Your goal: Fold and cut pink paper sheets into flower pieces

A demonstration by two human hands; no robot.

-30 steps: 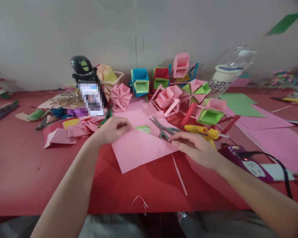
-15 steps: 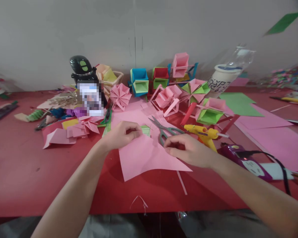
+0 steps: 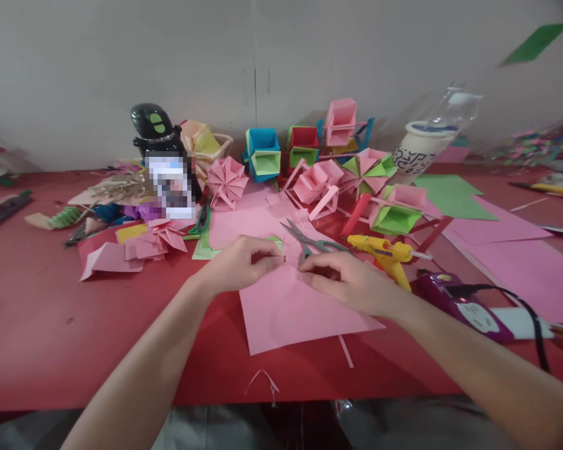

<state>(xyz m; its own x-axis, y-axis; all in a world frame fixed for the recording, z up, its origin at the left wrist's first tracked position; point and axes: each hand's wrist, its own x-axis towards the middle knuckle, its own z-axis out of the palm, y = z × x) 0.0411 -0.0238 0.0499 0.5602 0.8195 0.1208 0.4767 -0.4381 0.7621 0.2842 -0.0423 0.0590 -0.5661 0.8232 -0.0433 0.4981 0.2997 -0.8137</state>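
Note:
A sheet of pink paper [image 3: 293,322] lies in front of me, its near edge lifted a little from the red table. My left hand [image 3: 241,265] pinches the far left part of the sheet between thumb and fingers. Close beside it, my right hand [image 3: 349,282] is closed on the same sheet farther right. Grey-green scissors [image 3: 304,240] rest just beyond both hands, blades pointing away and left. The yellow glue gun [image 3: 380,248] lies right of the scissors. More pink paper [image 3: 237,219] is spread behind my left hand.
Folded paper boxes [image 3: 263,153] and a pink rosette [image 3: 227,181] stand along the wall. A black bottle-shaped holder [image 3: 156,128] with a phone [image 3: 171,187] is at back left. A purple power strip [image 3: 460,306], a patterned cup [image 3: 415,150] and paper sheets [image 3: 520,269] occupy the right.
The pink sheet has shifted right and slightly toward me. My left hand has moved right along with it, and my right hand slightly left, so the hands are closer together.

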